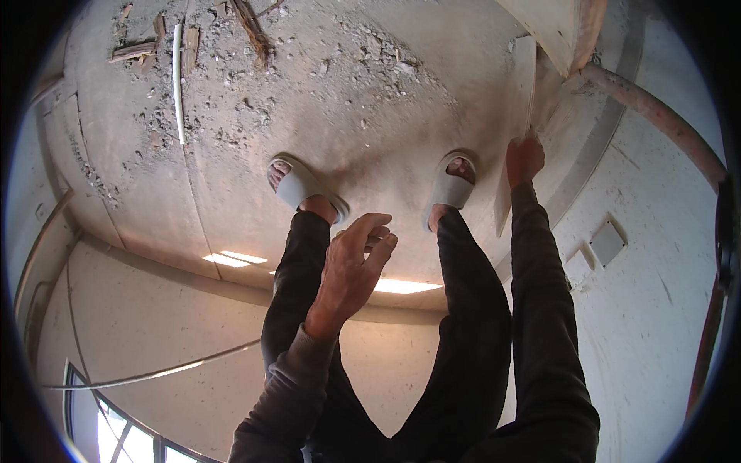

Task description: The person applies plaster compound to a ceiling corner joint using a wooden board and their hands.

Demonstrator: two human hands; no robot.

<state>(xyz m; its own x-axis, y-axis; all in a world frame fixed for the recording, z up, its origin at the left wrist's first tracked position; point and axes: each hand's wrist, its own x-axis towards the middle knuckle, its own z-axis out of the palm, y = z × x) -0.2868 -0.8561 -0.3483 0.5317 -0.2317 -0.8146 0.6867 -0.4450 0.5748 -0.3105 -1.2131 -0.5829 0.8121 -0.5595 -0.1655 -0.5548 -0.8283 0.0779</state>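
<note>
My left hand point(353, 266) hovers between my legs, fingers loosely bent and the thumb apart from them, with nothing in it. To the right, my right arm reaches forward and down beside my leg. My right hand point(525, 160) is closed at the edge of a long, thin, pale board point(522, 85) that runs past my right foot. The board extends both beyond the hand and back toward me. My fingertips are hidden behind the knuckles.
Grey slippers point(305, 189) are on my feet on a dusty floor. Rubble point(378, 58), wood scraps point(135, 52) and a white strip point(178, 85) lie ahead. A large pale panel point(548, 23) and a rusty pole point(656, 112) stand at the far right, near a white wall point(648, 309).
</note>
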